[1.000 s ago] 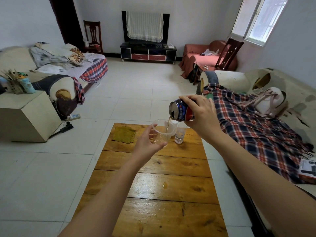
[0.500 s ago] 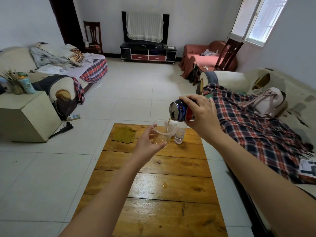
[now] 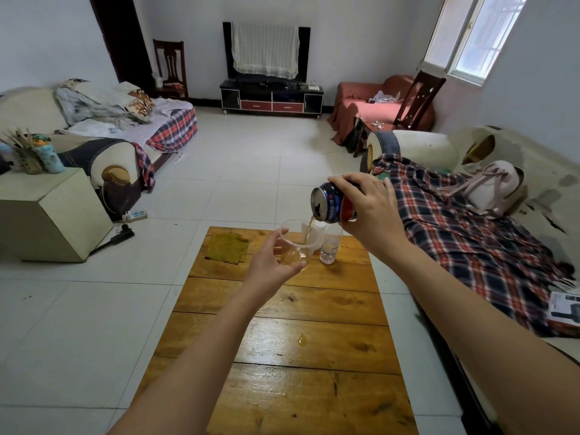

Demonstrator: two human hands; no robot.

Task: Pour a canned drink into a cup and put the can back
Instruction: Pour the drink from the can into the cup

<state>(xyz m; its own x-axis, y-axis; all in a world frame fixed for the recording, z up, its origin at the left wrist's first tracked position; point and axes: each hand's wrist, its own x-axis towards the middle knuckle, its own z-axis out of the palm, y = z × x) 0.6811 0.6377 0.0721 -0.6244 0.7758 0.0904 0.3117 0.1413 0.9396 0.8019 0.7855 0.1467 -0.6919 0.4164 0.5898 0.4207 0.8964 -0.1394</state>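
My right hand (image 3: 370,211) grips a blue and red drink can (image 3: 331,202), tipped on its side with the opening facing left. A thin amber stream runs from the can into a clear plastic cup (image 3: 299,243). My left hand (image 3: 270,265) holds that cup from its left side, lifted above the far end of the wooden table (image 3: 282,356). A little amber drink lies in the cup's bottom.
A small clear bottle (image 3: 329,249) stands on the table just right of the cup. A yellow-green cloth (image 3: 226,248) lies at the far left corner. A drop of liquid (image 3: 302,340) sits mid-table. A plaid-covered sofa (image 3: 470,240) lines the right side.
The can stays tipped and the stream keeps running into the cup. Both hands hold nearly the same place.
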